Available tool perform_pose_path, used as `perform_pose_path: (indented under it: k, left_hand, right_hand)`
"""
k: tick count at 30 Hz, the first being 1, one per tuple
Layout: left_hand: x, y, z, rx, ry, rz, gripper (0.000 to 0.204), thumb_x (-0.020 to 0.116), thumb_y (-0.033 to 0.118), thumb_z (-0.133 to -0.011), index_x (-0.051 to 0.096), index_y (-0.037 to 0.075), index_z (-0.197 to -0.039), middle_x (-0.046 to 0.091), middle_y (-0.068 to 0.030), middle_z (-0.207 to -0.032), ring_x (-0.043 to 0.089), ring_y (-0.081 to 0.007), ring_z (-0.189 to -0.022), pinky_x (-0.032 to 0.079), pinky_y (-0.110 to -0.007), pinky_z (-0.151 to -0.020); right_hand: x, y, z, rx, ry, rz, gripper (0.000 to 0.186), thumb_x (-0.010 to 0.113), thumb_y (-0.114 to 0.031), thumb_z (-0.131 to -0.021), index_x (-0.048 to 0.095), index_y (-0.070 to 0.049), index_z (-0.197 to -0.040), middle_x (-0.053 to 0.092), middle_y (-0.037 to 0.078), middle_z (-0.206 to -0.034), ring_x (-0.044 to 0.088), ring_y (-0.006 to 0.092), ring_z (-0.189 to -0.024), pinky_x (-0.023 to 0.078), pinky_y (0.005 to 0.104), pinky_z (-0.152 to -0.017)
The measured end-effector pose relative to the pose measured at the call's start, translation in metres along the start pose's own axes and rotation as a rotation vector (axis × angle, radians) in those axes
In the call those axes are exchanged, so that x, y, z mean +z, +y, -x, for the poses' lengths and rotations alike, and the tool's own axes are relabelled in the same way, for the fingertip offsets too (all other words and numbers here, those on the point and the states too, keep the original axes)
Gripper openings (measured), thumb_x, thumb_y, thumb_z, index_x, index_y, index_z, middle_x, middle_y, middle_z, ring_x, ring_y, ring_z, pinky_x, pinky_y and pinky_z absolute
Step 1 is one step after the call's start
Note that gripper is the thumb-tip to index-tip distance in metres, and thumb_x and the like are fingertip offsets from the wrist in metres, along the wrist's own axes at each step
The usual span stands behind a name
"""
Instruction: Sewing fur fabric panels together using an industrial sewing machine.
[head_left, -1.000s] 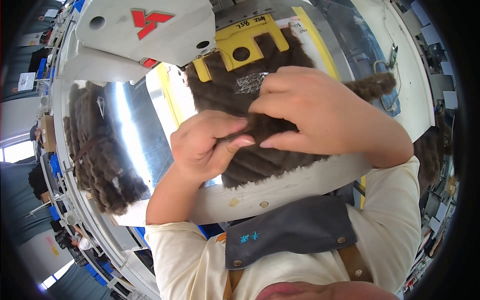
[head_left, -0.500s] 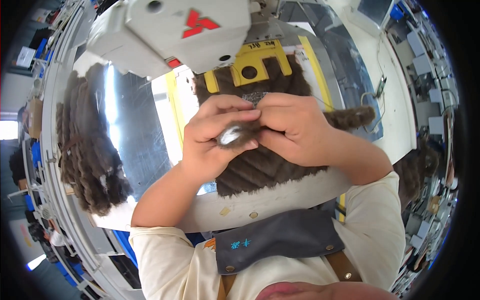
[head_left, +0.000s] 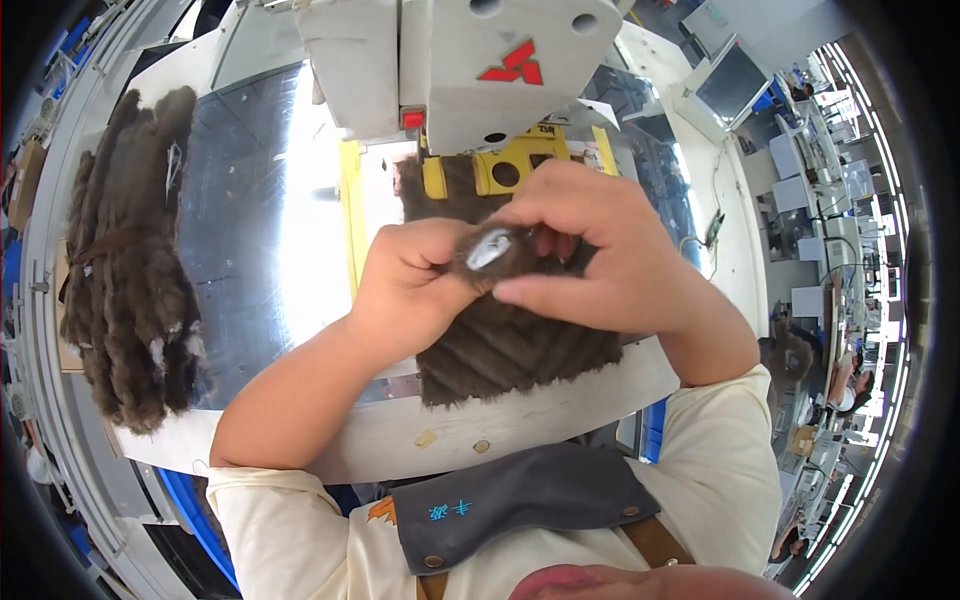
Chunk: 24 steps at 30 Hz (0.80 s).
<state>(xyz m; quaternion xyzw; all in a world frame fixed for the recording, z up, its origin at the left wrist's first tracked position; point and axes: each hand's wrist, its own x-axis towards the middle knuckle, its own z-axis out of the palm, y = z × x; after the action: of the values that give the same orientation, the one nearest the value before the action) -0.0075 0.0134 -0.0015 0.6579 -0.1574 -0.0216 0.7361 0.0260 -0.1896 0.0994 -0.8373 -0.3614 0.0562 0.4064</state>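
A brown fur panel (head_left: 510,345) with diagonal ridges lies on the shiny metal sewing table (head_left: 250,230), under the yellow clamp (head_left: 510,170) of a white sewing machine (head_left: 470,60). My left hand (head_left: 405,290) and my right hand (head_left: 600,260) meet above the panel. Together they pinch a small brown fur piece with a white tag (head_left: 492,250). Both hands are closed on it, and my right fingers cover most of its far side.
A pile of brown fur pieces (head_left: 130,260) lies at the left end of the table. The table's pale front edge (head_left: 450,430) runs just before my apron. Other workstations and a monitor (head_left: 735,85) stand to the right.
The view has shifted, so the machine sits more centrally. My hands have stayed together over the panel and now hold the small fur piece up with its white tag showing.
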Motion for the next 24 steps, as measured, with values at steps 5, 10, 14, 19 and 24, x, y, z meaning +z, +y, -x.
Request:
perform_pose_path:
  k: [5, 10, 14, 19, 24]
  left_hand:
    - [0.000, -0.003, -0.006, -0.219, -0.074, -0.051, 0.017, 0.082, 0.009, -0.087, 0.075, -0.002, -0.098, 0.069, -0.0029, -0.077, 0.056, -0.0083, -0.071, 0.049, -0.029, -0.065]
    - [-0.003, -0.010, -0.017, -0.356, -0.079, -0.009, 0.026, 0.083, 0.014, -0.088, 0.074, -0.004, -0.104, 0.072, -0.0043, -0.084, 0.059, -0.0067, -0.076, 0.050, -0.028, -0.071]
    - [0.008, -0.039, -0.015, -0.221, 0.252, -0.180, 0.039, 0.079, 0.014, -0.090, 0.066, -0.003, -0.123, 0.076, -0.0127, -0.089, 0.073, -0.0240, -0.082, 0.055, -0.036, -0.080]
    - [0.005, -0.007, -0.018, -0.390, 0.021, -0.555, 0.035, 0.067, 0.009, -0.094, 0.065, -0.001, -0.127, 0.072, -0.0220, -0.102, 0.071, -0.0382, -0.091, 0.056, -0.042, -0.081]
    - [0.000, -0.019, -0.013, -0.069, -0.118, -1.188, 0.043, 0.066, 0.002, -0.085, 0.066, 0.001, -0.128, 0.064, -0.0182, -0.134, 0.068, -0.0348, -0.097, 0.056, -0.041, -0.085]
  right_hand:
    - [0.002, 0.010, -0.006, 0.164, -0.107, 0.042, 0.021, 0.086, -0.009, -0.078, 0.076, 0.001, -0.094, 0.069, 0.004, -0.080, 0.060, 0.0093, -0.063, 0.047, 0.0250, -0.058]
    - [0.006, 0.042, -0.019, 0.590, -0.231, -0.412, 0.016, 0.077, -0.008, -0.089, 0.073, 0.004, -0.099, 0.071, 0.003, -0.081, 0.065, 0.0078, -0.066, 0.053, 0.0230, -0.059]
    - [0.025, 0.081, -0.028, 0.586, -0.252, -0.353, 0.015, 0.074, -0.012, -0.094, 0.072, 0.003, -0.098, 0.070, 0.002, -0.080, 0.065, 0.0082, -0.065, 0.052, 0.0231, -0.055]
    - [0.035, 0.102, -0.050, 0.612, -0.231, -0.191, 0.018, 0.074, -0.012, -0.093, 0.070, 0.004, -0.098, 0.067, 0.003, -0.076, 0.061, 0.0091, -0.058, 0.051, 0.0246, -0.053]
    - [0.044, 0.126, -0.059, 0.232, 0.013, 0.137, 0.028, 0.077, -0.017, -0.084, 0.071, 0.002, -0.105, 0.073, 0.016, -0.088, 0.071, 0.0319, -0.077, 0.056, 0.0410, -0.070]
